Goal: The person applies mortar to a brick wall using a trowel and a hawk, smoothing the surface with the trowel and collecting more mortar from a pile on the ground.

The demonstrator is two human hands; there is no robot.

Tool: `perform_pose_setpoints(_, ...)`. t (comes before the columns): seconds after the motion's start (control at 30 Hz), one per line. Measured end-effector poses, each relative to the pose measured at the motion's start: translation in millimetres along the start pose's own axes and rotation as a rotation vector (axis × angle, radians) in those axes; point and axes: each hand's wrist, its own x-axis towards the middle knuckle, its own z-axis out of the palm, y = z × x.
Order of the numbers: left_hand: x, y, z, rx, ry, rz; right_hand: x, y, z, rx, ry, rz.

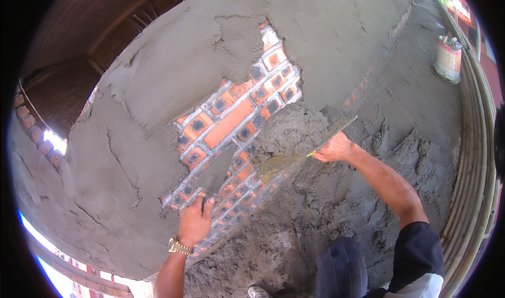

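Note:
In my left hand [194, 222], which wears a gold-coloured watch on its wrist, is a trowel [218, 167]. Its grey blade points up in front of the bare brick patch [229, 119] of the wall. My right hand [335, 148] is closed on the edge of a thin, flat mortar board [284, 165], tilted close to the brickwork. A heap of wet grey mortar [293, 127] sits at the board, against the wall; where board and wall meet is hidden. Wet grey plaster [152, 82] surrounds the brick patch.
Mortar [336, 203] is spread over the floor by my leg [342, 269] and shoe [258, 291]. A stained bucket [448, 60] stands at the far right, beside long bamboo poles [471, 156]. A dark opening [68, 61] lies beyond the wall at upper left.

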Motion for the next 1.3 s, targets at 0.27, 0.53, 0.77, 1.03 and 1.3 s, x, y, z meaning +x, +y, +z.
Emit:
perform_pose_setpoints(0.27,81,38,61,-0.028,0.149,0.010,151,91,32,0.111,0.426,-0.002)
perform_pose_setpoints(0.53,118,37,58,-0.101,0.170,-0.089,172,104,1,0.154,0.497,-0.031)
perform_pose_setpoints(0.77,155,54,43,-0.185,0.187,-0.005,188,141,-36,0.138,0.474,-0.041)
perform_pose_setpoints(1.03,179,77,32,-0.232,0.176,-0.004,202,177,-83,0.090,0.419,-0.037)
perform_pose_setpoints(1.3,218,105,14,-0.176,0.344,0.123,218,199,-145,0.067,0.316,0.094)
